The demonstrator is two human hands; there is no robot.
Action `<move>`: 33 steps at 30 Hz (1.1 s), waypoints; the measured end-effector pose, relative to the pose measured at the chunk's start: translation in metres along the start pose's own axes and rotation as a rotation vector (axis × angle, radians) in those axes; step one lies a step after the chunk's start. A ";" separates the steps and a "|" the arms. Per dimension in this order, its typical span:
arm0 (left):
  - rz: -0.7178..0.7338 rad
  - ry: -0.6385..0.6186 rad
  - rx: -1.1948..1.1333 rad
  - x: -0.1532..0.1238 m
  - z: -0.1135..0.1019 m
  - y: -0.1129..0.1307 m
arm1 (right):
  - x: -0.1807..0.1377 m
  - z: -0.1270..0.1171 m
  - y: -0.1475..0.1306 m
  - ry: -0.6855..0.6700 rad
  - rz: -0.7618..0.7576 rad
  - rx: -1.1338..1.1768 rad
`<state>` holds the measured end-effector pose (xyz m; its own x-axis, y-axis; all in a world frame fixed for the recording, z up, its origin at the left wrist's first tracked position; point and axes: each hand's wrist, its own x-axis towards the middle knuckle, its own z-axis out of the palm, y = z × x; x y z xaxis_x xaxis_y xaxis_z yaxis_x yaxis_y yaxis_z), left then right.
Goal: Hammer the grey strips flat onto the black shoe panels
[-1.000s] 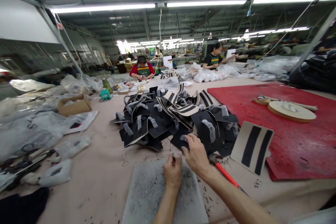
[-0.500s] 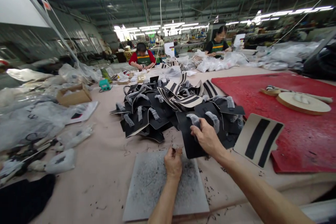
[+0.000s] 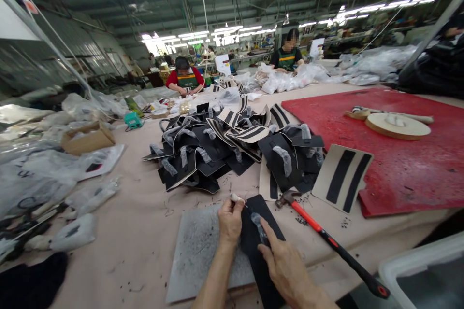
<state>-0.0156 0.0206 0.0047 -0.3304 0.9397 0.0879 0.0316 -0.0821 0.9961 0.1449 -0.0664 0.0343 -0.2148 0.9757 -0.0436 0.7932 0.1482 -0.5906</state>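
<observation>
My left hand (image 3: 229, 219) is closed in a pinch on a small pale tool whose tip shows above the fingers. It rests at the edge of a black cut piece (image 3: 261, 251) that lies across the grey cutting pad (image 3: 203, 251). My right hand (image 3: 286, 265) presses down on that black piece, fingers on its grey strap (image 3: 259, 226). A hammer (image 3: 328, 241) with a red and black handle lies just right of my hands. Behind them is a big heap of black and striped cut pieces (image 3: 232, 147).
A red mat (image 3: 398, 164) with a round wooden disc (image 3: 397, 126) covers the right of the table; a striped beige piece (image 3: 342, 177) leans on its edge. Plastic bags and a cardboard box (image 3: 87, 137) crowd the left. A white bin (image 3: 424, 273) stands at lower right. Two people work at the far end.
My right hand pulled a black piece off the heap and brought it down onto the grey pad next to my left hand. The camera has tilted down a little.
</observation>
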 end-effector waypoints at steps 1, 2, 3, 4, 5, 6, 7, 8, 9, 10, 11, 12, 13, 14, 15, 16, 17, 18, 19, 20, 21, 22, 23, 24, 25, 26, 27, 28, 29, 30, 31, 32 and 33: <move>0.002 -0.049 0.008 0.000 0.003 0.002 | -0.002 0.004 0.000 0.007 -0.006 -0.032; 0.003 -0.081 0.016 0.001 0.005 0.002 | -0.004 0.007 -0.001 0.014 -0.009 -0.057; 0.000 -0.099 0.022 0.001 0.007 0.002 | -0.006 0.009 -0.001 0.020 -0.009 -0.075; -0.006 -0.112 0.027 0.001 0.008 0.001 | -0.008 0.011 -0.002 0.022 -0.008 -0.084; -0.015 -0.121 0.029 0.001 0.008 0.001 | -0.009 0.012 -0.003 0.020 -0.003 -0.086; -0.023 -0.131 0.032 0.001 0.008 0.000 | -0.010 0.012 -0.004 0.014 0.008 -0.081; -0.030 -0.145 0.036 0.001 0.007 0.000 | -0.010 0.012 -0.005 0.007 0.022 -0.075; -0.033 -0.162 0.044 0.000 0.006 -0.001 | -0.010 0.012 -0.006 0.000 0.035 -0.068; -0.032 -0.181 0.058 0.000 0.005 0.000 | -0.010 0.011 -0.007 -0.005 0.044 -0.061; -0.028 -0.196 0.078 -0.001 0.004 0.000 | -0.010 0.011 -0.007 -0.008 0.050 -0.055; -0.021 -0.211 0.099 -0.002 0.004 0.000 | -0.010 0.011 -0.008 -0.008 0.050 -0.049; -0.012 -0.224 0.120 -0.002 0.004 0.001 | -0.010 0.011 -0.007 -0.005 0.049 -0.043; 0.000 -0.232 0.137 -0.003 0.003 0.001 | -0.010 0.012 -0.007 -0.003 0.048 -0.037; 0.014 -0.238 0.150 -0.003 0.003 0.001 | -0.011 0.012 -0.006 -0.001 0.048 -0.030; 0.027 -0.241 0.159 -0.004 0.004 0.002 | -0.011 0.012 -0.005 0.000 0.049 -0.024; 0.039 -0.244 0.166 -0.004 0.004 0.002 | -0.011 0.013 -0.004 0.000 0.050 -0.018; 0.047 -0.246 0.170 -0.004 0.004 0.003 | -0.011 0.012 -0.004 -0.003 0.050 -0.011; 0.052 -0.247 0.175 -0.004 0.004 0.003 | -0.012 0.012 -0.003 -0.007 0.047 -0.003; 0.054 -0.249 0.181 -0.005 0.004 0.003 | -0.012 0.012 -0.003 -0.010 0.042 0.008; 0.054 -0.251 0.188 -0.005 0.004 0.003 | -0.012 0.012 -0.004 -0.016 0.039 0.019; 0.055 -0.254 0.197 -0.005 0.004 0.003 | -0.012 0.011 -0.004 -0.024 0.040 0.030; 0.057 -0.257 0.208 -0.005 0.004 0.003 | -0.012 0.011 -0.005 -0.033 0.046 0.039; 0.060 -0.261 0.222 -0.005 0.004 0.002 | -0.013 0.010 -0.006 -0.043 0.055 0.050; 0.066 -0.263 0.238 -0.005 0.005 0.001 | -0.013 0.008 -0.007 -0.053 0.060 0.067; 0.074 -0.263 0.257 -0.006 0.005 0.001 | -0.013 0.005 -0.007 -0.063 0.055 0.096; 0.087 -0.260 0.279 -0.007 0.006 0.000 | -0.012 0.001 -0.006 -0.068 0.041 0.135; 0.106 -0.255 0.304 -0.008 0.007 -0.001 | -0.011 -0.005 -0.002 -0.061 0.021 0.177; 0.129 -0.248 0.329 -0.009 0.007 -0.001 | -0.009 -0.011 0.004 -0.038 0.003 0.209; 0.153 -0.239 0.352 -0.010 0.008 -0.001 | -0.006 -0.018 0.014 0.012 -0.008 0.213; 0.176 -0.231 0.375 -0.011 0.009 -0.001 | -0.003 -0.026 0.027 0.083 -0.013 0.178; 0.198 -0.226 0.397 -0.012 0.010 -0.001 | 0.001 -0.034 0.043 0.166 -0.009 0.103; 0.218 -0.222 0.418 -0.013 0.011 -0.001 | 0.005 -0.041 0.060 0.245 0.003 -0.003; 0.233 -0.224 0.436 -0.013 0.011 0.000 | 0.009 -0.047 0.079 0.298 0.020 -0.124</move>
<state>-0.0009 0.0118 0.0035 -0.0602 0.9648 0.2561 0.4843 -0.1961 0.8526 0.2327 -0.0385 0.0248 -0.0370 0.9802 0.1945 0.8627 0.1296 -0.4888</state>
